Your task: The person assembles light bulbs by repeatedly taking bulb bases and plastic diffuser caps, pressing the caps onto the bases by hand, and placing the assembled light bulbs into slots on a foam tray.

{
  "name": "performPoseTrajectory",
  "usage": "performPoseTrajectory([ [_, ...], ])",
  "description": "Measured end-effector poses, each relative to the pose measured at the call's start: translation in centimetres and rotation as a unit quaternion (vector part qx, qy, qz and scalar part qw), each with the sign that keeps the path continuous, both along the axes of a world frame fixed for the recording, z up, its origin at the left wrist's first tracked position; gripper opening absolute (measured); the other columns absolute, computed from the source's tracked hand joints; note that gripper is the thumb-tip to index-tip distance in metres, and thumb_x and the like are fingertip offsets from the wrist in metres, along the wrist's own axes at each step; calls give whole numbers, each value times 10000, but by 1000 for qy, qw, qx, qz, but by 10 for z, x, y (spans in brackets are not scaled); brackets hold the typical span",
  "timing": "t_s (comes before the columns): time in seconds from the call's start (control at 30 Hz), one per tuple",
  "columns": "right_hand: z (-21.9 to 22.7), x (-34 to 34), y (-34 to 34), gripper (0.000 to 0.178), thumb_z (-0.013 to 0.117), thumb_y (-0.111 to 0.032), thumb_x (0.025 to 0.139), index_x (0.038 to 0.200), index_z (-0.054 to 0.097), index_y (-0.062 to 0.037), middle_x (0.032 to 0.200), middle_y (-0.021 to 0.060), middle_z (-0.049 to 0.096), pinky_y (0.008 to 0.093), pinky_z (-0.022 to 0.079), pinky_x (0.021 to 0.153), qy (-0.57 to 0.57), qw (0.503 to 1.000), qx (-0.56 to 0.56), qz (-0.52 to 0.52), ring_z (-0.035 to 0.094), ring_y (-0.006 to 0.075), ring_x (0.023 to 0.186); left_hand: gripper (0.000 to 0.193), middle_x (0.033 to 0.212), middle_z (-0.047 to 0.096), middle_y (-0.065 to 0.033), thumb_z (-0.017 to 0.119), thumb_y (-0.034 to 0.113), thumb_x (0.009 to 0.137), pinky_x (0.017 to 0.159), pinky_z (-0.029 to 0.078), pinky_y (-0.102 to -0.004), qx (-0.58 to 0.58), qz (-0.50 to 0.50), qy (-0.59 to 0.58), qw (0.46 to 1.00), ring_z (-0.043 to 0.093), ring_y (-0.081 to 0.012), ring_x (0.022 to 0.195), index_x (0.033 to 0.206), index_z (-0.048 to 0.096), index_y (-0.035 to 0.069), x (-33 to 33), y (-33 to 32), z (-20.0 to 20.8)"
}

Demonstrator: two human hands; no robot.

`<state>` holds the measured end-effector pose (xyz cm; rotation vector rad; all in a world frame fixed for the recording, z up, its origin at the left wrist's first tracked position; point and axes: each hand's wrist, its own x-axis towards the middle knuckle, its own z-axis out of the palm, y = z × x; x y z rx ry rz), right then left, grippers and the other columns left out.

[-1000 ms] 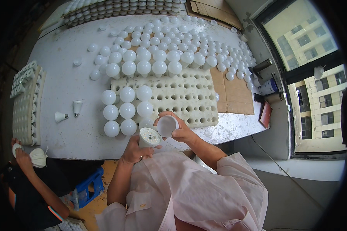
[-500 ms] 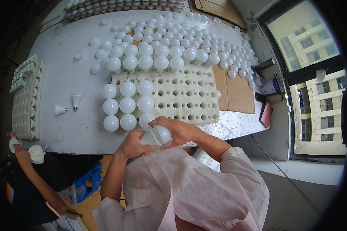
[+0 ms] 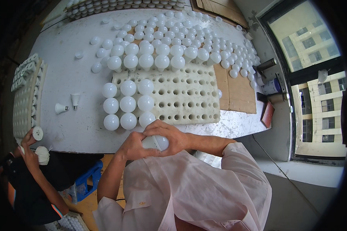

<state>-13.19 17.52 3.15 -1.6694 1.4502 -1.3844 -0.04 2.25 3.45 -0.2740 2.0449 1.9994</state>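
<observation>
I see both hands at desk's near edge, wrapped round one white bulb. Left hand curled shut on its base side, right hand closed over dome. Just beyond: holed foam tray, nine bulbs filling its left end.

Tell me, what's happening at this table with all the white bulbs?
A person presses both hands, left hand and right hand, around one white bulb at the table's near edge. Just ahead lies a holed foam tray with nine bulbs standing in it. Another person's hand works at the left.
</observation>
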Motion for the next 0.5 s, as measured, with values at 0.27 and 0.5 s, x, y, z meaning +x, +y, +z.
performPoseTrajectory([
  [0.27, -12, -7, 4, 548, 774, -57, 561, 1050, 527, -68, 1062, 107, 516, 359, 443, 846, -16, 999, -34, 14, 522, 269, 970, 446, 752, 661, -120, 784, 268, 671, 527, 504, -274, 2, -8, -68, 998, 631, -154, 572, 931, 646, -66, -9, 7, 19],
  [0.5, -25, -13, 7, 648, 787, -119, 651, 1185, 423, -75, 1111, 123, 500, 370, 439, 888, -75, 989, 92, -86, 528, 265, 1029, 434, 776, 651, -121, 738, 167, 768, 433, 461, -231, 113, 23, -119, 986, 626, -139, 574, 1058, 566, -106, -6, -5, -6],
])
